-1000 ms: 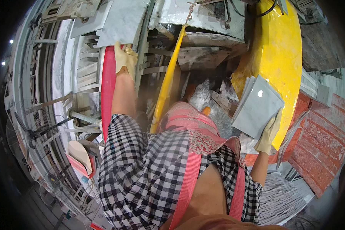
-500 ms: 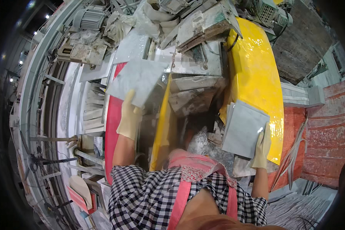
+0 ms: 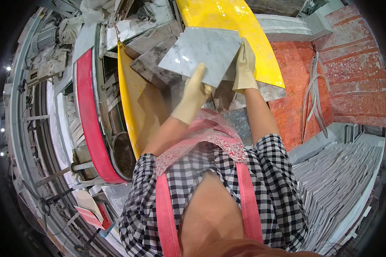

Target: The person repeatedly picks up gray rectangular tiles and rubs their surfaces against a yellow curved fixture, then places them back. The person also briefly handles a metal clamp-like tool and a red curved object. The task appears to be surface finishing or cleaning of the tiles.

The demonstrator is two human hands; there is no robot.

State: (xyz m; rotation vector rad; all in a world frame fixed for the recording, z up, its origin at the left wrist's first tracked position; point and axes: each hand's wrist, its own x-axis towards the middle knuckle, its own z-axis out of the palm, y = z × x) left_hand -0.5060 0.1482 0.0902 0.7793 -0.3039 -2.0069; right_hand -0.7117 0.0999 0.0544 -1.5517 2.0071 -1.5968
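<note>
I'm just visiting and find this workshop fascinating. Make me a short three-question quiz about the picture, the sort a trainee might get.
1. True or false: the left hand in a cream rubber glove is apart from the flat, glossy, grey-white stone-like tiles.
2. Which lies farthest left in the picture?
A) the glossy yellow panel at the top
B) the long curved red panel
C) the orange-red surface
3. Fill in: the right hand in a cream rubber glove holds the tiles at their ___ edge, as pictured.

Key: 1 false; 2 B; 3 right.
</note>
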